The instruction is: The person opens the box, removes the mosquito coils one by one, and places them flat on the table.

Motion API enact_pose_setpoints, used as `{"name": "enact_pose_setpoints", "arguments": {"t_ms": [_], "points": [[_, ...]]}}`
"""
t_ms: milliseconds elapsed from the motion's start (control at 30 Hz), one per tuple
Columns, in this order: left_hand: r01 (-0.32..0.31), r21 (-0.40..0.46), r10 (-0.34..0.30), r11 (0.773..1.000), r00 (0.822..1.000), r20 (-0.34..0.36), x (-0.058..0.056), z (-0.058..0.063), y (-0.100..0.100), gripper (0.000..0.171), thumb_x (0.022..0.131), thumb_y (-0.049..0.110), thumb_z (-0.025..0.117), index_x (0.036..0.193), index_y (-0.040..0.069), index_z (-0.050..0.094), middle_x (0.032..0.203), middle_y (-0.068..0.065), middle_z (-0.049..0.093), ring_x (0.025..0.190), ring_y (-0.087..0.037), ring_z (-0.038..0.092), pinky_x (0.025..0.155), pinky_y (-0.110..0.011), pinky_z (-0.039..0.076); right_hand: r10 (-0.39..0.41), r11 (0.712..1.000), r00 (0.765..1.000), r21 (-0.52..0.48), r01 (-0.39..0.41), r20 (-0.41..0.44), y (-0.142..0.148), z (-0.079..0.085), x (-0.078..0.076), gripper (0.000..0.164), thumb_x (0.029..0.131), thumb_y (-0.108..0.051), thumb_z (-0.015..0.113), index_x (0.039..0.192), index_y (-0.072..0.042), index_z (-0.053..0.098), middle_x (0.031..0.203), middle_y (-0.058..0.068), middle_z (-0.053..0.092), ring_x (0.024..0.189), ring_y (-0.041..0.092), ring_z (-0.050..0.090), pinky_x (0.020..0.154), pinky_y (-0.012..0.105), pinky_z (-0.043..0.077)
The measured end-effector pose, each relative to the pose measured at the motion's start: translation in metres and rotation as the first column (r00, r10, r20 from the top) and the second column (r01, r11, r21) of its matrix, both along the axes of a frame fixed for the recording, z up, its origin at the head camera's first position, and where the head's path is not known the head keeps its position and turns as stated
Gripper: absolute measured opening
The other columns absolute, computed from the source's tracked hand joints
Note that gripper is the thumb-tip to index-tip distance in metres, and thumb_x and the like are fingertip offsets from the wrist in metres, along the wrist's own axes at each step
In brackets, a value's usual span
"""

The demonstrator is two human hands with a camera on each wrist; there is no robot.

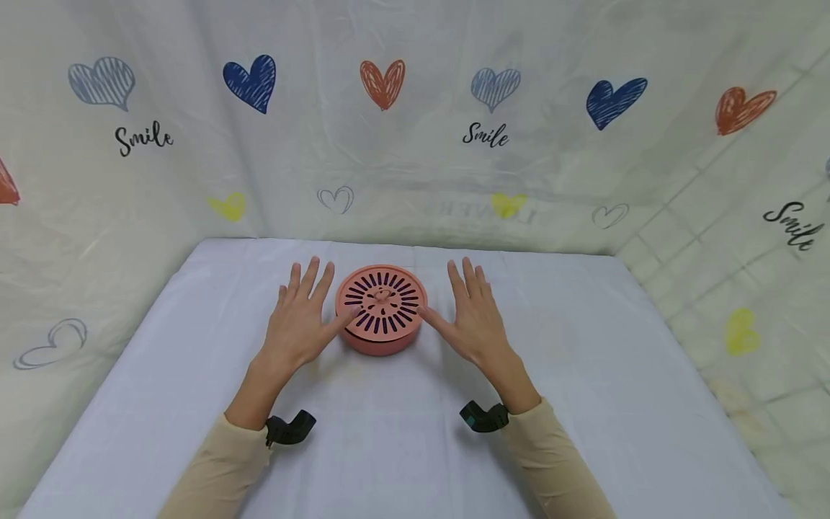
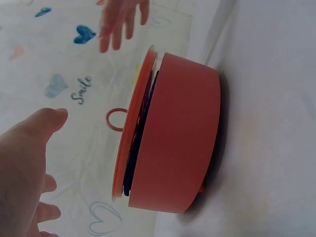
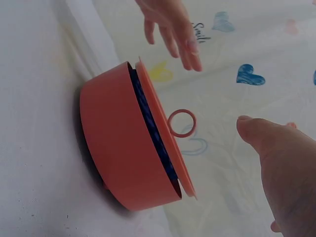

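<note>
A round coral-pink box (image 1: 382, 347) sits toward the back of the white table. Its slotted lid (image 1: 372, 328) has a small ring handle (image 3: 181, 123) on top. In both wrist views the lid rests slightly raised, with something dark blue (image 3: 150, 118) showing in the gap beneath it. My left hand (image 1: 298, 324) hovers at the box's left side, fingers spread, the thumb overlapping the lid's edge in the head view. On the other side my right hand (image 1: 476, 317) mirrors it, fingers extended and thumb toward the rim. Both hands hold nothing.
A white cloth covers the table (image 1: 389, 447). Behind and beside it hangs a pale curtain (image 1: 415, 158) printed with hearts and "Smile" lettering. Each wrist wears a black camera mount (image 1: 289, 428).
</note>
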State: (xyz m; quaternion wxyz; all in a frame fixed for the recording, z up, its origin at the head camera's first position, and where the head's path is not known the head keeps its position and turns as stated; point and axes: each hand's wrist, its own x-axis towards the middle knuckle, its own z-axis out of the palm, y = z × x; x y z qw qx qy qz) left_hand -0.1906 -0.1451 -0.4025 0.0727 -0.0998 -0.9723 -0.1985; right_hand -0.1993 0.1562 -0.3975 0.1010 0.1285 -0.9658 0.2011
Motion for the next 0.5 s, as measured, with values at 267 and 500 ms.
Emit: {"name": "enact_pose_setpoints", "arguments": {"t_ms": [267,500], "points": [[0.015,0.06,-0.016,0.998,1.0,0.017,-0.004,0.0,0.004,0.093,0.094,0.067,0.05,0.162,0.018,0.012,0.171,-0.007,0.001,0.157,-0.033,-0.007,0.125,-0.063,0.008,0.0,1.0,1.0,-0.012,0.0,0.003,-0.001,-0.002,-0.001,0.101,0.091,-0.069,0.054,0.163,-0.014,0.01,0.17,0.013,0.006,0.158,0.034,0.002,0.128,0.054,0.013],[0.026,0.135,-0.027,0.99,1.0,0.004,-0.007,-0.001,0.011,0.091,0.093,0.065,0.054,0.162,0.017,0.018,0.17,-0.008,0.009,0.158,-0.032,-0.001,0.126,-0.061,0.012,-0.001,0.999,0.999,-0.049,0.003,0.037,-0.001,-0.005,-0.002,0.103,0.09,-0.07,0.054,0.163,-0.015,0.007,0.17,0.011,0.005,0.158,0.032,0.002,0.126,0.055,0.019]]}}
